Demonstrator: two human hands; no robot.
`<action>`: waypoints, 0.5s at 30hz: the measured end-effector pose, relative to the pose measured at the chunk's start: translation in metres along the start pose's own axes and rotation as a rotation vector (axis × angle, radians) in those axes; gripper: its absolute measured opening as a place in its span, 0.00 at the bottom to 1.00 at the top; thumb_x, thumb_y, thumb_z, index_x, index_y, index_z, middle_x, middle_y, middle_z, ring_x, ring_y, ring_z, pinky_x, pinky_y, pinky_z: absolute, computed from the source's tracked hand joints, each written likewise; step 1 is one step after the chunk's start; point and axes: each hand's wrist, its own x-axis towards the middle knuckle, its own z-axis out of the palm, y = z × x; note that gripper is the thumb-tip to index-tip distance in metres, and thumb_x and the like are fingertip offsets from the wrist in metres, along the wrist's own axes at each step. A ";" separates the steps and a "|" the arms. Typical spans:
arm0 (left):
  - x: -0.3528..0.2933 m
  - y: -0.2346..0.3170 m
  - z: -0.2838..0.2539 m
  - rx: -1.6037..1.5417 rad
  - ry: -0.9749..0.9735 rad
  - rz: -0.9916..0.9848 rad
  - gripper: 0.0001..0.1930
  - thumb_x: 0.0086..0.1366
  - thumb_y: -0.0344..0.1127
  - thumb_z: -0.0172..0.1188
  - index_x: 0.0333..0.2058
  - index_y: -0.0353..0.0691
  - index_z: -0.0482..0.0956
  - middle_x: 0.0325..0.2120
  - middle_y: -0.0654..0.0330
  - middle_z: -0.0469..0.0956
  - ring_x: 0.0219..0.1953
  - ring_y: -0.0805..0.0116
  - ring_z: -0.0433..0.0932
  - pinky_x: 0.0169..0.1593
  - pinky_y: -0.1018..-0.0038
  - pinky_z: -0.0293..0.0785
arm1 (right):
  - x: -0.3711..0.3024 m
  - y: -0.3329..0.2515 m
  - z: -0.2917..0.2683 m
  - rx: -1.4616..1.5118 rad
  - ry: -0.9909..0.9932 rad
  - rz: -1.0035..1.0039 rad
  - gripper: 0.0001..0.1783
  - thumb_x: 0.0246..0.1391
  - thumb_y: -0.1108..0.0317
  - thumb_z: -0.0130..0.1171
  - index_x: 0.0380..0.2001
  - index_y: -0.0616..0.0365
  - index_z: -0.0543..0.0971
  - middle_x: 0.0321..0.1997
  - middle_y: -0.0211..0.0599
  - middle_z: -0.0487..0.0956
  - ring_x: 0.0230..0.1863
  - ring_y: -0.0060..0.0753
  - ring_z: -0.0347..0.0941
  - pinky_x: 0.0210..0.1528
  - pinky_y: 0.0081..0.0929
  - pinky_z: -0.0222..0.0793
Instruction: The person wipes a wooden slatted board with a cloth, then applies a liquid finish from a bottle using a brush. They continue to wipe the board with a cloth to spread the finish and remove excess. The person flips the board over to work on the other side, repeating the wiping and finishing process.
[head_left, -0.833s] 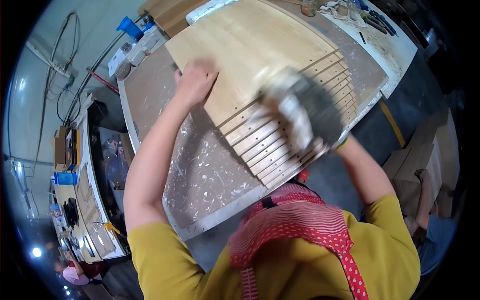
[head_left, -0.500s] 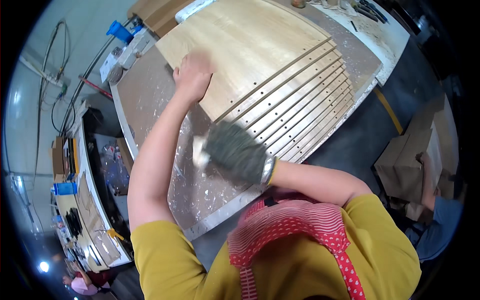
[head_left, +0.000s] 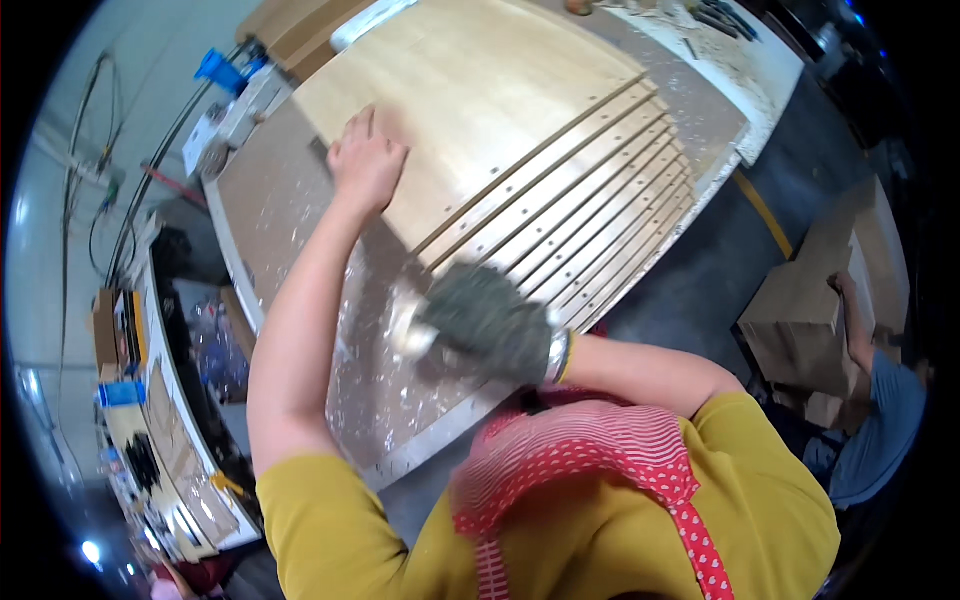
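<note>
A stack of pale wooden panels [head_left: 490, 90] lies fanned out on the worktable, their stepped right edges showing a row of small dark holes. My bare left hand [head_left: 368, 165] rests at the left edge of the top panel, its fingers stretched out and partly blurred. Just off the near corner of the stack is my right hand [head_left: 485, 322], in a dark grey-green work glove. Its fingers are closed on a small whitish object [head_left: 410, 328], too smeared by motion to name.
The brown worktable top [head_left: 385, 400] is spattered with white. Hand tools [head_left: 725, 18] lie at the far right, and a blue container [head_left: 220, 70] stands at the far left. Another person's arm [head_left: 855, 325] reaches over cardboard boxes [head_left: 800, 310] on the right.
The view has shifted slightly. My left hand stays by the panel's left edge, its fingers spread a little differently. My gloved right hand has moved slightly toward me with the whitish object.
</note>
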 end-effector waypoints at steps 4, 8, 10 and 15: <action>-0.004 -0.008 -0.004 0.043 -0.010 -0.009 0.25 0.68 0.52 0.42 0.61 0.53 0.64 0.63 0.55 0.60 0.66 0.59 0.56 0.64 0.51 0.50 | 0.015 0.007 -0.041 0.002 -0.194 0.091 0.21 0.41 0.60 0.63 0.42 0.52 0.79 0.39 0.43 0.77 0.44 0.46 0.73 0.49 0.41 0.67; -0.002 -0.007 -0.002 0.046 -0.031 0.023 0.25 0.69 0.50 0.42 0.62 0.52 0.63 0.63 0.55 0.59 0.66 0.59 0.55 0.65 0.53 0.50 | -0.002 0.054 -0.056 -0.096 -0.130 -0.056 0.22 0.44 0.60 0.62 0.46 0.52 0.77 0.44 0.41 0.77 0.46 0.45 0.74 0.52 0.43 0.66; 0.000 0.000 -0.005 0.028 -0.038 0.035 0.25 0.69 0.50 0.42 0.62 0.51 0.63 0.64 0.55 0.59 0.66 0.59 0.55 0.65 0.54 0.49 | -0.020 0.081 -0.063 -0.187 -0.017 -0.025 0.16 0.49 0.58 0.60 0.43 0.47 0.78 0.42 0.36 0.79 0.45 0.38 0.74 0.54 0.38 0.65; -0.005 0.000 -0.014 0.029 -0.073 0.010 0.25 0.70 0.49 0.40 0.64 0.51 0.60 0.65 0.55 0.57 0.67 0.57 0.54 0.66 0.54 0.46 | -0.057 0.190 -0.170 -0.327 0.241 0.088 0.10 0.51 0.68 0.59 0.39 0.48 0.79 0.38 0.34 0.80 0.43 0.38 0.76 0.55 0.34 0.67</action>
